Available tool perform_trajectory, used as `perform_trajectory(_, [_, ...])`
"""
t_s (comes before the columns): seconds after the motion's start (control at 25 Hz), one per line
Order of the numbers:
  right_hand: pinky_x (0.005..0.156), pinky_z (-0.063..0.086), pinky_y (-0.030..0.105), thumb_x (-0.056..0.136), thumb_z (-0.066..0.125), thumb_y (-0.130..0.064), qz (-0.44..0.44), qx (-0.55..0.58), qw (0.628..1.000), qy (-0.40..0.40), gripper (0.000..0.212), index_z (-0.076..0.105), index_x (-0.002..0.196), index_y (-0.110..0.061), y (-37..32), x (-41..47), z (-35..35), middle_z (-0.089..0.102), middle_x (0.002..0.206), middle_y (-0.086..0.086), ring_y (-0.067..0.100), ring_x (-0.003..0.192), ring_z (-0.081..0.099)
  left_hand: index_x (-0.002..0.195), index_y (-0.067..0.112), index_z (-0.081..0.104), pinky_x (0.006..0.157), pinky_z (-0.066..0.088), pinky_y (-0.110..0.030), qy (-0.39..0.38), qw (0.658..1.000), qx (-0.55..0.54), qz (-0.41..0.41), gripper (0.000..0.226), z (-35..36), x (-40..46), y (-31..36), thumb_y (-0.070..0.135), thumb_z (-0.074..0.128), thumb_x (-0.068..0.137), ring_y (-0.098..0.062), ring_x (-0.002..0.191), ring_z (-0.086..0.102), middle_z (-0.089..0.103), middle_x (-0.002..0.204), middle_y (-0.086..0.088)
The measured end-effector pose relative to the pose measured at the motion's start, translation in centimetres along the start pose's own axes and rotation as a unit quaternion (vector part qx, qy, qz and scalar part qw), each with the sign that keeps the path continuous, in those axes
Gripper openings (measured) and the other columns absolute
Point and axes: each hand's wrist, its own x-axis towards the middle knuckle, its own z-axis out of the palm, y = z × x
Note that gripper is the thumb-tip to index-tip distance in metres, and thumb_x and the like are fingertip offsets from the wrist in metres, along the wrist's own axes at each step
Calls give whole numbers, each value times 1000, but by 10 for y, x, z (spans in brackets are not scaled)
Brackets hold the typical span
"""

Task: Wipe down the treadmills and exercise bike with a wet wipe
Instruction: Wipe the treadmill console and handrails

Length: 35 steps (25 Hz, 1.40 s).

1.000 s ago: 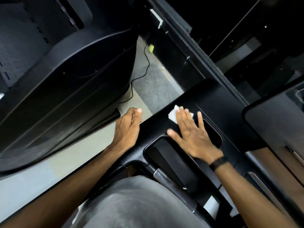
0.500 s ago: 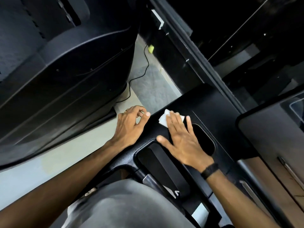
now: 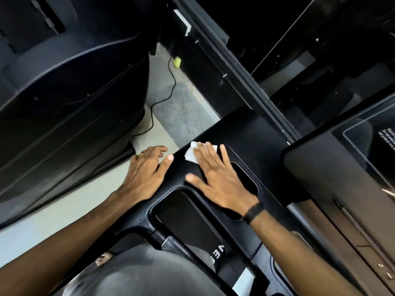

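- Right now, head view: the right hand lies flat with straight fingers, pressing a small white wet wipe onto the black plastic treadmill console at frame centre.
- Left hand, loosely spread and holding nothing, rests on the console's left edge.
- Risk, as I judge it: held only by pressure, the wipe may bunch, slip free, or drop into the oval recessed cup holder beside the palm.

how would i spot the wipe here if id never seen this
Start at the black console that runs across the middle of the view. The right hand lies flat on its near-left part, and the wipe sticks out from under its fingertips. It is the only white, crumpled thing on the dark surface.
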Motion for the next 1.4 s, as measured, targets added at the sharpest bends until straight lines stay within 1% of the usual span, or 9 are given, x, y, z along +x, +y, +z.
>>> perform_trajectory(0.08, [121,-19,44,88,-9,-78,27,-17,999,27,97,0,162,-17,29,-12,0,-1,169,0,16,155,-9,134,21,52,104,29,-41,1,1000,1,5,76,1,1,0,68,13,89,-18,122,52,61,125,0])
perform_trajectory(0.32, [122,-15,51,100,9,-66,363,50,928,64,83,10,161,-11,132,57,-25,5,169,8,21,156,-2,140,21,45,109,27,-41,-14,999,38,24,73,1,4,4,67,15,91,-19,127,45,54,134,1])
perform_trajectory(0.6, [121,-20,44,89,2,-74,8,-15,999,38,91,38,154,-22,50,51,-7,33,162,-6,12,154,14,141,23,41,111,22,-37,0,1000,12,21,71,0,7,5,66,15,92,-16,129,39,49,136,4])
perform_trajectory(0.72, [121,-15,51,93,4,-66,182,-5,976,122,81,42,151,-23,111,74,-17,39,158,-3,16,151,23,140,21,43,112,25,-39,16,999,10,28,68,-1,4,5,64,16,94,-16,128,41,51,136,3])
perform_trajectory(0.84, [121,-10,56,99,9,-66,381,-7,921,83,84,29,156,-7,139,101,-34,28,163,10,25,153,16,139,20,44,112,26,-40,19,999,4,25,68,-2,3,7,63,17,94,-17,129,43,51,136,3])
perform_trajectory(1.04, [119,-21,40,98,13,-67,33,-15,998,-55,78,47,147,-16,37,83,-20,43,156,1,12,150,22,140,19,45,110,26,-39,31,999,-3,17,68,-1,2,7,62,17,94,-18,127,45,52,134,2])
perform_trajectory(1.12, [116,-28,43,97,5,-68,56,-26,996,-68,82,51,145,-20,47,93,-27,48,152,-2,9,149,25,140,18,45,110,26,-38,33,999,-4,21,68,-1,3,7,62,17,95,-18,127,45,53,134,1])
perform_trajectory(1.24, [118,-21,56,98,0,-67,245,-135,958,-62,88,53,143,-14,97,131,-41,48,151,6,20,150,26,140,20,45,110,24,-37,34,999,-6,19,67,-3,1,8,61,17,94,-16,127,44,52,133,3])
perform_trajectory(1.4, [121,-14,54,97,7,-73,225,-128,930,-261,86,35,156,-17,67,169,-62,27,163,14,31,154,11,141,23,42,111,23,-38,32,999,-3,10,67,-3,1,8,62,14,95,-14,128,41,50,135,5])
